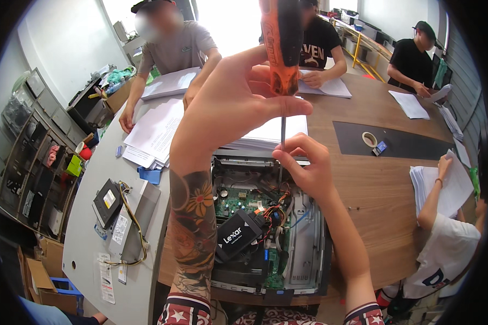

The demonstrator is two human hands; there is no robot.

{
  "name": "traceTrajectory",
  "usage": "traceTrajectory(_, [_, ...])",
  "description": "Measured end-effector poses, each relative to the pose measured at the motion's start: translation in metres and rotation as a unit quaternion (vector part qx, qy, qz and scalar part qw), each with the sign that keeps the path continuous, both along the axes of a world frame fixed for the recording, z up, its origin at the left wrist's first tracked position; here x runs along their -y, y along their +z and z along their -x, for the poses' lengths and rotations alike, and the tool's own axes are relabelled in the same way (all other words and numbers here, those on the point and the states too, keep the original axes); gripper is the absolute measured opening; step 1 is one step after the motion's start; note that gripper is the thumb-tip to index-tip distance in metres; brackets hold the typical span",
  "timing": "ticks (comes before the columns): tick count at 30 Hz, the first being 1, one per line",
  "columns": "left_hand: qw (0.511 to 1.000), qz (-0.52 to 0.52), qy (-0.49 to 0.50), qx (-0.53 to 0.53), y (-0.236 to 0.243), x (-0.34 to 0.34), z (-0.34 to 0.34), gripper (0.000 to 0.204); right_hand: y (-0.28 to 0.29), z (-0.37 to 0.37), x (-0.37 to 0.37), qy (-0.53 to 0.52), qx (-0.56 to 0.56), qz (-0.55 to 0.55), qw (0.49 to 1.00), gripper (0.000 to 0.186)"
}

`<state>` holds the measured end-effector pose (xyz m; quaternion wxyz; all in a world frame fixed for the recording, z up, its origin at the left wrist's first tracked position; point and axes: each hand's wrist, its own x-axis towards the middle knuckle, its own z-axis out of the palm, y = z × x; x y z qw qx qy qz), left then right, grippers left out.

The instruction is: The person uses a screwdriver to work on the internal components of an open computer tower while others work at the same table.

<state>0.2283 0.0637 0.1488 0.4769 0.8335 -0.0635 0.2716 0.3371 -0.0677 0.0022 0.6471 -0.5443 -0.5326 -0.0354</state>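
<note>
An orange-and-black plastic-handled screwdriver (283,59) is gripped by the left hand (228,95), its shaft pinched by the right hand (312,167), over the open black-and-silver computer case (302,260) — best held upright, clear of thin multicoloured wires (270,215).

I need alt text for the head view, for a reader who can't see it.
A person's left hand holds an orange-and-black screwdriver upright over an open computer case while the right hand pinches its shaft. A black drive and a green circuit board show inside the case; around the table, other people handle papers.
</note>
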Motion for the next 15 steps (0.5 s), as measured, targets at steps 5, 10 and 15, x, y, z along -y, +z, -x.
traceTrajectory(5, [0.985, 0.074, -0.158, -0.005, -0.002, -0.01, 0.008, 0.058, 0.007, 0.009, 0.0, -0.017, 0.031, -0.008, 0.999, 0.008])
traceTrajectory(10, [0.988, 0.089, -0.129, -0.005, -0.006, -0.013, 0.0, 0.064, 0.007, 0.009, 0.003, 0.017, -0.012, 0.019, 1.0, 0.015])
traceTrajectory(15, [0.993, 0.071, -0.096, -0.018, -0.003, -0.015, 0.002, 0.067, 0.006, 0.004, 0.001, 0.001, 0.023, -0.003, 1.0, 0.014])
